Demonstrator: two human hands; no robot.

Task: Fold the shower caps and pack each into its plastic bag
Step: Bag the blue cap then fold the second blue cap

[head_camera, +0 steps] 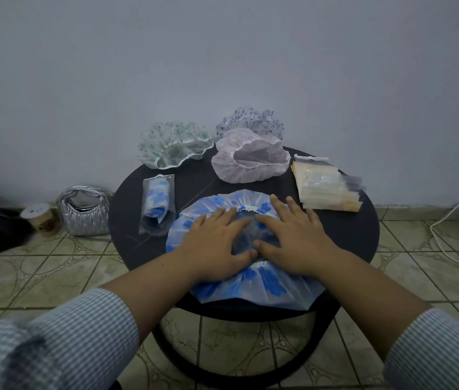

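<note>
Both hands, left hand [217, 237] and right hand [293, 232], are pressing flat, fingers spread apart, on the blue cap [251, 288] at lower centre of the bench [363, 232]. Beyond, a bagged cap [156, 204] is lying left, bags [327, 187] right, three caps farther back.

No text, label or number is readable.

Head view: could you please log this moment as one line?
hands: left hand, right hand flat on blue cap | packed: one bagged cap | waiting: three caps
</note>
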